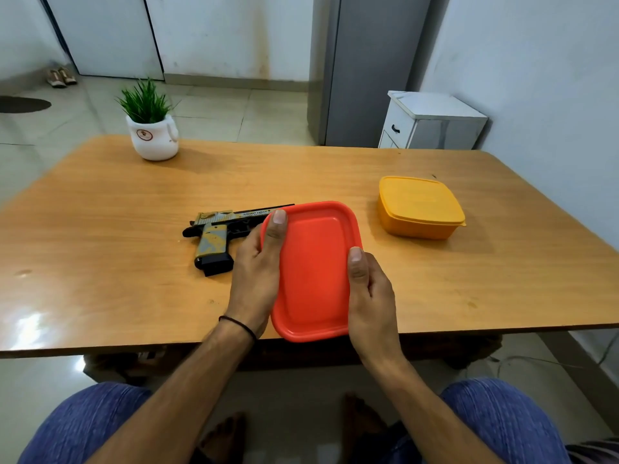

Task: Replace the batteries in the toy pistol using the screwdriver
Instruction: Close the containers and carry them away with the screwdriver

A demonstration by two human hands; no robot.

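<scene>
Landmark: the red box (pixel 315 269), held at the near middle of the table (pixel 100 229); every place below is given from it.
Left hand: the left hand (pixel 258 272) grips the box's left edge, thumb (pixel 276 226) laid flat on the top near the far corner. The other fingers go under the box and are hidden.
Right hand: the right hand (pixel 371 296) grips the right edge the same way, thumb on top and fingers curled out of sight beneath.
Toy pistol: the toy pistol (pixel 217 232) lies flat on its side just left of the red box, grip pointing toward the person. Its muzzle end is hidden behind the box's far left corner, and no hand touches it.
Progress: by my reading the task has barely begun. The pistol looks closed and untouched, no screw is out, and no battery shows.
Left to do: find the screwdriver, open the battery cover, swap the cells and close it again.
Screwdriver: not in view; it may be inside one of the boxes, but that is a guess.
Red box contents: cannot tell, since only its top face shows; whether this is a closed box or just a lid is unclear too.
Yellow box: the yellow box (pixel 420 209) sits to the right of and beyond the red box, well apart, lid on and contents hidden.
Plant pot: the plant pot (pixel 154 137) stands far beyond and to the left.
</scene>
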